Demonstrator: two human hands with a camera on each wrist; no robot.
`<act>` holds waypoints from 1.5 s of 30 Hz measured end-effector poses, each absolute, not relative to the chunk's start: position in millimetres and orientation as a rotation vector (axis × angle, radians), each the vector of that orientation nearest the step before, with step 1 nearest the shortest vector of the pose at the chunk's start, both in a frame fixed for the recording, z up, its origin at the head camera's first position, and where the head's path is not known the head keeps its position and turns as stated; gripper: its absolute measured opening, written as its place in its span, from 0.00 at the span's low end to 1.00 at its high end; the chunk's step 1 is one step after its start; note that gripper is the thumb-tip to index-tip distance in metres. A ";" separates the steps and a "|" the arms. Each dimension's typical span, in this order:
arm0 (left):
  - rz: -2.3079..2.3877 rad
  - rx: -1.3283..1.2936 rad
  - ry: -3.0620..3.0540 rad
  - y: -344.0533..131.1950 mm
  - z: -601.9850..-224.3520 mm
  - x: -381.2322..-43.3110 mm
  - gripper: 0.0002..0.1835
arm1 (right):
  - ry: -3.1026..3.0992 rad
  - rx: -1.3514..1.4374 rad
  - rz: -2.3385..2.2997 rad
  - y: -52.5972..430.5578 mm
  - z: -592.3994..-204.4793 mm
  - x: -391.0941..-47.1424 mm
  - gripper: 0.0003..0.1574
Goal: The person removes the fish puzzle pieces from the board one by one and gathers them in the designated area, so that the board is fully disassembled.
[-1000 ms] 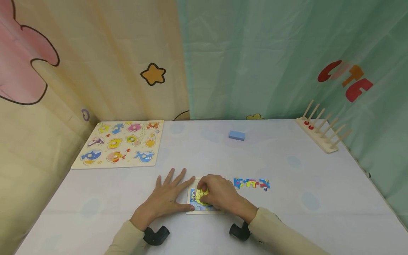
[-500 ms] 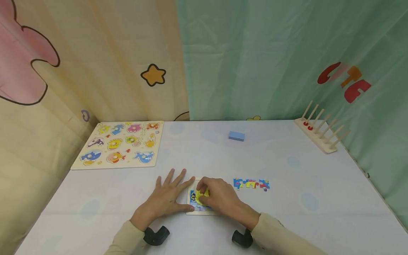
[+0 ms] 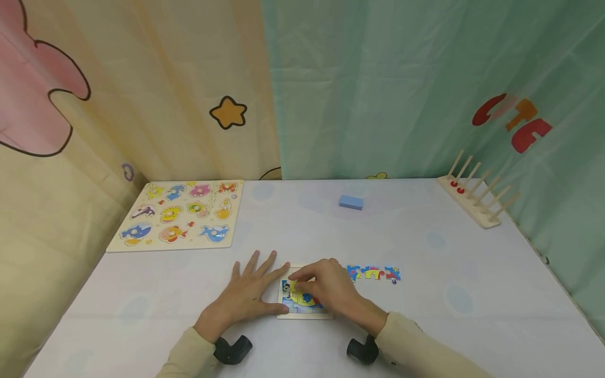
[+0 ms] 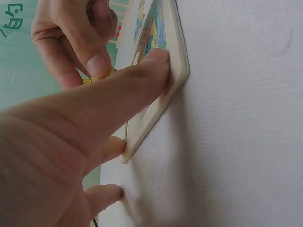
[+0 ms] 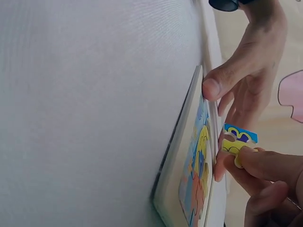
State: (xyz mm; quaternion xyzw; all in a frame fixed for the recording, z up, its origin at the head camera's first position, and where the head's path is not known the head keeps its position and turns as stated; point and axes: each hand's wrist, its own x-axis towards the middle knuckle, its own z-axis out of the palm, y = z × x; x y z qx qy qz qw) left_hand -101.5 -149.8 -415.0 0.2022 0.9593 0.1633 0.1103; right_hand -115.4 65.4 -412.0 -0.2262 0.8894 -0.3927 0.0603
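Note:
A small framed jigsaw puzzle (image 3: 304,316) with a yellow and blue picture lies flat in front of me. My left hand (image 3: 246,291) is spread at its left side, thumb (image 4: 158,59) on the near corner of the frame and index fingertip at the far corner. Over the picture, my right hand (image 3: 333,287) pinches a jigsaw piece (image 5: 233,145) between thumb and index finger. The piece is yellow with black lines and a rounded knob; a blue and purple part (image 5: 244,134) shows right beside it. In the head view the fingers partly hide the piece.
Several loose jigsaw pieces (image 3: 372,272) lie in a row right of the frame. A wooden peg puzzle board (image 3: 175,245) with animals is at the back left. A blue block (image 3: 351,202) sits at the back, and a wooden peg rack (image 3: 472,207) with red beads at the right.
My right hand's fingers have come up from the picture and straightened somewhat around the piece, so more of the yellow picture shows. The left hand has stayed in place.

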 end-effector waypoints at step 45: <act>0.501 0.591 2.824 -150.8 -418.2 -100.6 0.48 | 2.889 -0.242 -0.971 165.9 -413.1 -100.9 0.07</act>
